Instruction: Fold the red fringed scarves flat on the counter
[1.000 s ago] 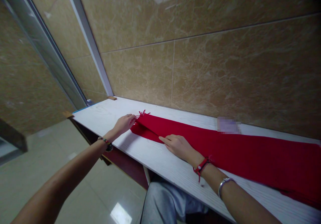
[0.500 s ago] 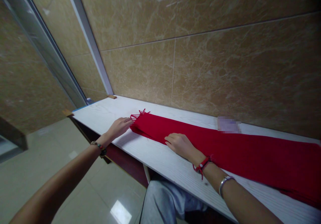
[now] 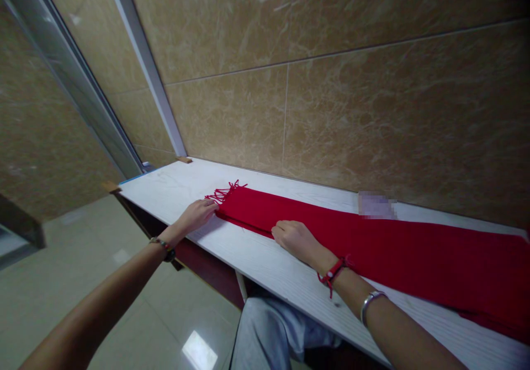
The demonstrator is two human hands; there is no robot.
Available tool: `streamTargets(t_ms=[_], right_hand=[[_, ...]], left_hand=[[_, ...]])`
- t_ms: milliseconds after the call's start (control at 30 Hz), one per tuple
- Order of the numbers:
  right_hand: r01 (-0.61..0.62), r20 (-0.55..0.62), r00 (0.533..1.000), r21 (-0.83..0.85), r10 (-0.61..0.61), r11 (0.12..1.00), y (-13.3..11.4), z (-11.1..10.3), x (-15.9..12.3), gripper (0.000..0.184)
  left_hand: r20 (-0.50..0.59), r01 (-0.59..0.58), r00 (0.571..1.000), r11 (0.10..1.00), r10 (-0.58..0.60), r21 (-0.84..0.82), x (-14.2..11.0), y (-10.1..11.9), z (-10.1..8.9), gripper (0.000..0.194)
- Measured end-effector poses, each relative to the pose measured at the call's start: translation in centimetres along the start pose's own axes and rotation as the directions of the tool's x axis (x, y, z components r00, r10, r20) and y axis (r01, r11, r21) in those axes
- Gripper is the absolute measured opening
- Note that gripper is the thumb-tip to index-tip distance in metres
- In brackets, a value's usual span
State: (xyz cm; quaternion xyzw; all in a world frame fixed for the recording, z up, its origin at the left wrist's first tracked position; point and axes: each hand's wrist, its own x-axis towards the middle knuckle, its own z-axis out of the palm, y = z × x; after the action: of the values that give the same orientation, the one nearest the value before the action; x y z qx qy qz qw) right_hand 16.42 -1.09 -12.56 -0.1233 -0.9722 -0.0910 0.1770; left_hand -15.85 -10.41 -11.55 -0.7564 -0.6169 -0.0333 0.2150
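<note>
A long red scarf (image 3: 372,246) with a fringed end (image 3: 221,192) lies flat along a narrow white wooden shelf (image 3: 265,265) against the wall. My left hand (image 3: 197,214) is at the scarf's left end, its fingertips closed on the near corner just below the fringe. My right hand (image 3: 295,236) rests on the scarf's near edge, a little to the right, with its fingers curled in and pinching that edge. Both wrists wear bracelets.
A beige marble-tiled wall (image 3: 331,110) rises directly behind the shelf. A metal frame (image 3: 141,66) runs up at the left. Glossy floor tiles (image 3: 136,304) lie below, and my grey-trousered knees (image 3: 273,331) sit under the shelf's front edge.
The folded-over left end of the scarf has been drawn out flat towards the left. My left hand moved slightly left and nearer. My right hand's fingers have curled in on the edge.
</note>
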Motion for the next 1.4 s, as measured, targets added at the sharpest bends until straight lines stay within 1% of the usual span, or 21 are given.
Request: streamTargets(t_ms=[67, 100, 233, 300, 367, 467, 500, 533, 633, 667, 767, 900, 967, 1033, 1100, 1133, 1200, 1267, 1300, 1400], right_hand=[[0.023, -0.009, 1.000, 0.006, -0.022, 1.000, 0.0, -0.1, 0.0, 0.017], [0.045, 0.000, 0.999, 0.009, -0.045, 0.999, 0.1, -0.2, -0.1, 0.016], [0.122, 0.048, 0.991, 0.012, -0.122, 0.993, 0.2, -0.2, -0.2, 0.012], [0.128, 0.055, 0.990, 0.007, -0.128, 0.992, 0.2, -0.1, -0.2, 0.011], [0.123, 0.052, 0.991, -0.004, -0.123, 0.992, 0.2, -0.1, -0.2, 0.012], [0.103, 0.027, 0.994, -0.022, -0.102, 0.994, 0.1, -0.3, -0.1, 0.014], [0.097, 0.022, 0.995, -0.023, -0.096, 0.995, 0.1, -0.4, -0.1, 0.015], [0.098, 0.025, 0.995, -0.022, -0.098, 0.995, 0.0, -0.5, -0.1, 0.015], [0.131, 0.061, 0.990, -0.004, -0.130, 0.991, 0.0, -0.6, -0.1, 0.015], [0.142, 0.070, 0.987, 0.002, -0.141, 0.990, 0.0, -0.6, -0.1, 0.014], [0.152, 0.073, 0.986, 0.017, -0.153, 0.988, 0.2, -0.5, -0.2, 0.011], [0.154, 0.068, 0.985, 0.041, -0.156, 0.987, 0.3, -0.1, -0.2, 0.013], [0.125, 0.046, 0.991, 0.045, -0.127, 0.991, 0.2, 0.1, -0.1, 0.015], [0.061, 0.007, 0.998, 0.041, -0.062, 0.997, 0.2, 0.1, -0.1, 0.017], [0.000, -0.037, 0.999, 0.040, 0.002, 0.999, 0.2, 0.1, -0.1, 0.019], [-0.007, -0.050, 0.999, 0.045, 0.009, 0.999, 0.2, 0.1, -0.1, 0.019], [0.045, -0.040, 0.998, 0.061, -0.042, 0.997, 0.3, 0.1, -0.3, 0.018], [0.120, 0.001, 0.993, 0.082, -0.121, 0.989, 0.4, 0.2, -0.4, 0.016], [0.142, 0.022, 0.989, 0.093, -0.144, 0.986, 0.4, 0.2, -0.5, 0.015], [0.136, 0.049, 0.989, 0.131, -0.143, 0.982, 0.4, 0.2, -0.7, 0.014]], left_hand=[[-0.037, 0.011, 0.999, 1.000, -0.012, -0.019, 0.0, -0.1, -0.1, 0.021], [-0.032, -0.002, 0.999, 1.000, 0.001, -0.031, 0.0, -0.1, 0.0, 0.021], [0.061, -0.071, 0.995, 0.996, 0.074, -0.053, -0.2, 0.0, 0.3, 0.023], [0.061, -0.078, 0.995, 0.996, 0.080, -0.032, -0.3, 0.0, 0.3, 0.024], [0.014, -0.072, 0.997, 0.997, 0.072, -0.015, -0.3, 0.0, 0.3, 0.022], [-0.129, 0.004, 0.992, 1.000, -0.006, -0.012, -0.4, 0.1, 0.1, 0.020], [-0.148, 0.012, 0.989, 1.000, -0.015, -0.023, -0.4, 0.1, 0.1, 0.019], [-0.140, -0.001, 0.990, 0.999, -0.005, -0.044, -0.4, 0.1, 0.1, 0.019], [-0.041, -0.080, 0.996, 0.988, 0.075, -0.135, -0.6, 0.1, 0.2, 0.021], [-0.023, -0.088, 0.996, 0.984, 0.086, -0.158, -0.6, 0.1, 0.3, 0.021], [-0.025, -0.078, 0.997, 0.979, 0.075, -0.186, -0.7, 0.1, 0.5, 0.021], [-0.004, -0.107, 0.994, 0.974, 0.108, -0.199, -0.4, 0.0, 0.4, 0.021], [-0.017, -0.092, 0.996, 0.978, 0.090, -0.186, 0.0, 0.1, 0.0, 0.020], [-0.084, -0.033, 0.996, 0.983, 0.019, -0.178, 0.4, 0.1, -0.5, 0.017], [-0.167, 0.028, 0.984, 0.981, -0.061, -0.193, 0.6, 0.2, -0.8, 0.014], [-0.186, 0.036, 0.980, 0.978, -0.075, -0.205, 0.5, 0.2, -0.8, 0.014], [-0.156, -0.005, 0.987, 0.974, -0.031, -0.225, 0.2, 0.2, -0.6, 0.015], [-0.086, -0.054, 0.996, 0.969, 0.034, -0.243, -0.4, 0.3, 0.0, 0.018], [-0.056, -0.061, 0.997, 0.967, 0.048, -0.247, -0.6, 0.2, 0.3, 0.019], [-0.002, -0.041, 0.999, 0.970, 0.042, -0.238, -1.0, 0.1, 0.6, 0.022]])
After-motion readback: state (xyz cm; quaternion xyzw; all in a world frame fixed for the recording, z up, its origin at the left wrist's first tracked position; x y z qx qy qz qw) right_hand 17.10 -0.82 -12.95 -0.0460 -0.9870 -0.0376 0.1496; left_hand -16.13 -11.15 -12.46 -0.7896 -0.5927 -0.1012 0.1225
